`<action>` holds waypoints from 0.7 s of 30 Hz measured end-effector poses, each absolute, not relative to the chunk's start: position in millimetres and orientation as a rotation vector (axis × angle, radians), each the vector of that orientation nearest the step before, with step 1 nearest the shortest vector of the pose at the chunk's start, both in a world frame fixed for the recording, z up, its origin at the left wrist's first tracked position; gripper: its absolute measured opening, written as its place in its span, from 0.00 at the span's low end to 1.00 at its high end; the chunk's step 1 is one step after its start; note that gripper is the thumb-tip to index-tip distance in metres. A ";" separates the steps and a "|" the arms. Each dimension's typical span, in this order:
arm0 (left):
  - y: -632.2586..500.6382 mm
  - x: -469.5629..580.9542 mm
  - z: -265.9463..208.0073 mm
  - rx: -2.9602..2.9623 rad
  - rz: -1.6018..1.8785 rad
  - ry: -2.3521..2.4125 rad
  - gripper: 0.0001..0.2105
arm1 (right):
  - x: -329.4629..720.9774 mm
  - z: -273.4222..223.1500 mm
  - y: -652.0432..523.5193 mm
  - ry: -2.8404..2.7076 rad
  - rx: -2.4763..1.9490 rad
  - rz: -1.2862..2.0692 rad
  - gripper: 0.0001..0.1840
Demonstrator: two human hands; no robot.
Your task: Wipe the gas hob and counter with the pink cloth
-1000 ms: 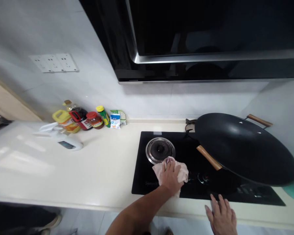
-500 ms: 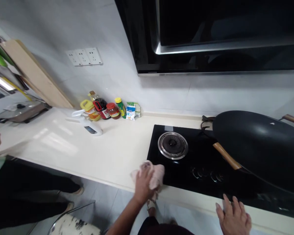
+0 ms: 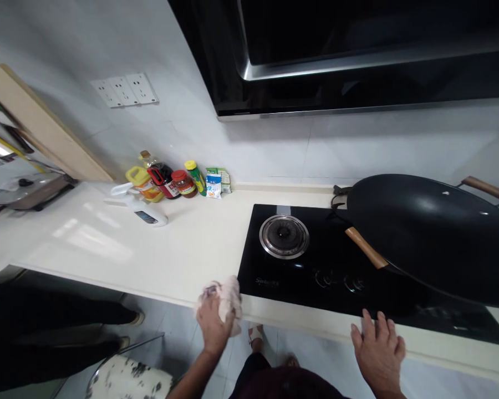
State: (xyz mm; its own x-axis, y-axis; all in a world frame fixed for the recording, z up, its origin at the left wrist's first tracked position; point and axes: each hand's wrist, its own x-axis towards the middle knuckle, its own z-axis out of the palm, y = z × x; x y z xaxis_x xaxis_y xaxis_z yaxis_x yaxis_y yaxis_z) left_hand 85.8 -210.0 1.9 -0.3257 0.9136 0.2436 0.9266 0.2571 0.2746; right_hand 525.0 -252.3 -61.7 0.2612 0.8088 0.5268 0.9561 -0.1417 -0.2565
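Note:
Gripped under my left hand (image 3: 214,324) is a pale pink cloth (image 3: 229,299), bunched on the front edge of the white counter (image 3: 158,260), just left of the stove. Part of it hangs over the edge. My right hand (image 3: 378,346) rests with fingers spread on the counter's front strip, its fingertips at the edge of the black glass stove (image 3: 299,285). On the stove's left side is a round burner (image 3: 284,236) with a steel ring. A large black wok (image 3: 432,233) with wooden handles covers the right side.
A white spray bottle (image 3: 147,213) lies on the counter. Behind it stand a red-lidded jar (image 3: 184,184), other bottles and small packets (image 3: 213,186). A range hood (image 3: 336,72) hangs above the stove. Another person's dark-clad legs (image 3: 58,316) and a patterned stool (image 3: 128,379) are at lower left.
My left hand has drawn the cloth leftward off the stove's corner onto the counter's front edge. My right hand stays by the stove's front edge. The view has shifted slightly.

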 end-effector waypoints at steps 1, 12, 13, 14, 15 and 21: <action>-217.3 106.6 -4.2 -1.890 -0.570 -2.424 0.27 | 524.8 -61.7 -251.9 -1.590 -1.997 -0.348 0.33; -203.0 271.1 8.7 -3.041 -0.744 -1.948 0.32 | 530.6 -74.0 -245.3 -1.584 -2.009 -0.340 0.33; -196.8 278.6 13.7 -3.032 -0.798 -1.978 0.31 | 532.1 -76.5 -245.0 -1.590 -2.018 -0.323 0.34; -190.5 284.5 18.7 -2.999 -0.869 -2.033 0.30 | 533.7 -78.9 -244.8 -1.596 -2.028 -0.302 0.35; -183.6 288.8 23.9 -2.949 -0.957 -2.104 0.28 | 535.0 -81.3 -244.4 -1.601 -2.037 -0.280 0.36; -119.3 281.9 56.9 -2.828 -1.659 -2.307 0.24 | 537.3 -89.2 -237.5 -1.584 -2.051 -0.239 0.36</action>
State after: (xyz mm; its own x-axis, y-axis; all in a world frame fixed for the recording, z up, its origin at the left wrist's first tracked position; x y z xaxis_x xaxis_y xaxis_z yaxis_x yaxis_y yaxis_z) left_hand 281.9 -119.3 56.9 0.1727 0.9841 0.0416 0.3527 -0.1012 0.9303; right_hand 537.3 -237.5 -89.2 0.2961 0.8442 0.4469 0.9385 -0.1701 -0.3005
